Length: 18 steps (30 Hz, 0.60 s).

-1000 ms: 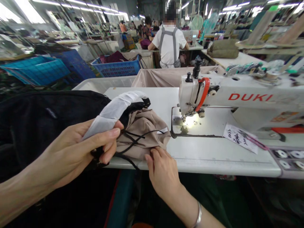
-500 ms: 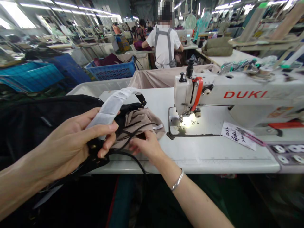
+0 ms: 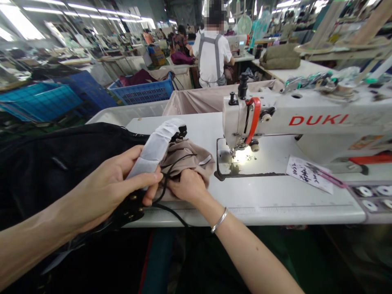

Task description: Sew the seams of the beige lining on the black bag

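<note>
My left hand [image 3: 122,183] is closed around a handle [image 3: 154,147] wrapped in white paper-like material, which arches up from a black bag [image 3: 70,163]. Dark ends with metal studs show at the handle's base. Pinkish-beige lining fabric [image 3: 196,157] bunches out of the bag onto the table, with a small white label [image 3: 205,160] on it. My right hand [image 3: 186,188], with a silver bangle at the wrist, reaches into the lining's folds; its fingertips are hidden. A thin black cord [image 3: 167,179] loops between my hands and trails over the table edge.
Right of the lining stands a white sewing machine [image 3: 290,118], its needle area lit. A handwritten paper tag [image 3: 306,173] with pink tweezers lies on the table [image 3: 245,200]. Behind are a beige-lined bin [image 3: 196,101], a blue crate [image 3: 147,90] and a person [image 3: 211,57] facing away.
My left hand has moved slightly right with the handle, which is now more upright. My right hand has gone deeper into the lining, and its fingers show less.
</note>
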Each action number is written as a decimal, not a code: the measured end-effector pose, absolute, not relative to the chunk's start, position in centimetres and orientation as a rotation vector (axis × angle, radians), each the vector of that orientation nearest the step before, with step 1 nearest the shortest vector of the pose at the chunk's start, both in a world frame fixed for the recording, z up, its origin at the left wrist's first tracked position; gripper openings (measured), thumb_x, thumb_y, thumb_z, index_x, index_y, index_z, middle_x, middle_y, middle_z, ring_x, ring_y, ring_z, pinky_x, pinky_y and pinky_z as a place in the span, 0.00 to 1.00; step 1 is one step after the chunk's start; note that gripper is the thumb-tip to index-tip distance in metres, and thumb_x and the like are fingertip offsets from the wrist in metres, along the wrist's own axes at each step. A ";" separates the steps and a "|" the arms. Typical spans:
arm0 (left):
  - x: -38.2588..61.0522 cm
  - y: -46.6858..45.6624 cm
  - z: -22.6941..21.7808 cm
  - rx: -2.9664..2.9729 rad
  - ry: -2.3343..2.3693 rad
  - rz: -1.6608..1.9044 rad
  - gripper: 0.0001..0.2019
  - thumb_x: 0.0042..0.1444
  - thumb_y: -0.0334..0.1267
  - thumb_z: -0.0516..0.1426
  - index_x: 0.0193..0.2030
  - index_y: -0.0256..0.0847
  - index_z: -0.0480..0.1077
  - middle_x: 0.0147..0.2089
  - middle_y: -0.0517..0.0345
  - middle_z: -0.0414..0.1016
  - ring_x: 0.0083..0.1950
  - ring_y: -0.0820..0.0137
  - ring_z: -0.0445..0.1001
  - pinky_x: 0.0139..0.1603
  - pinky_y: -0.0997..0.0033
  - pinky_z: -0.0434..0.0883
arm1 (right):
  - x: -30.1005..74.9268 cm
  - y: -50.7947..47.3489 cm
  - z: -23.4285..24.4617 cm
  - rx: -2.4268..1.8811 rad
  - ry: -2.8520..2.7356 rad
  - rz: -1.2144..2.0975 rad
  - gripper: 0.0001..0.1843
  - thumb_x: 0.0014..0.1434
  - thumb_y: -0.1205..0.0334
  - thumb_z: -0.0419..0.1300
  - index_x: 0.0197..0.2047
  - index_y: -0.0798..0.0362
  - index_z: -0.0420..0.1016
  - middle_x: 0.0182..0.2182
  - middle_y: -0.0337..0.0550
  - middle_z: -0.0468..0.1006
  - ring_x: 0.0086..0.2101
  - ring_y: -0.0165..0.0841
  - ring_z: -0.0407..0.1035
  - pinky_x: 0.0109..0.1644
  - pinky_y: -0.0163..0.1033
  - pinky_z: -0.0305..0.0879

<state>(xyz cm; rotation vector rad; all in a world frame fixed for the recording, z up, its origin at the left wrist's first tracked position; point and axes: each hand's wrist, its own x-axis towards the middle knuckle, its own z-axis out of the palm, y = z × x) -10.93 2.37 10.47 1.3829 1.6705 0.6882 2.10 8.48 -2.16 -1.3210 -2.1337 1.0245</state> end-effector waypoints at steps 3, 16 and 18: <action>-11.5 4.9 10.1 1.692 1.926 0.524 0.26 0.57 0.48 0.60 0.58 0.41 0.61 0.31 0.61 0.74 0.27 0.68 0.73 0.29 0.71 0.71 | 1.2 7.9 -2.3 -1.208 -2.152 1.042 0.24 0.60 0.45 0.65 0.51 0.54 0.78 0.50 0.55 0.82 0.50 0.49 0.77 0.51 0.47 0.74; -15.4 9.6 1.7 1.995 2.238 0.196 0.28 0.66 0.43 0.50 0.73 0.50 0.55 0.54 0.55 0.73 0.27 0.78 0.61 0.35 0.73 0.51 | 9.0 0.5 -2.2 -0.775 -2.311 0.541 0.15 0.72 0.56 0.53 0.36 0.50 0.75 0.23 0.36 0.78 0.24 0.30 0.71 0.29 0.39 0.54; -16.7 10.2 1.7 1.943 2.213 0.298 0.30 0.65 0.50 0.53 0.71 0.47 0.56 0.42 0.63 0.73 0.24 0.80 0.57 0.34 0.76 0.47 | 11.2 -0.2 -2.6 -0.704 -2.304 0.472 0.16 0.73 0.57 0.51 0.38 0.52 0.75 0.21 0.35 0.76 0.22 0.30 0.67 0.29 0.41 0.52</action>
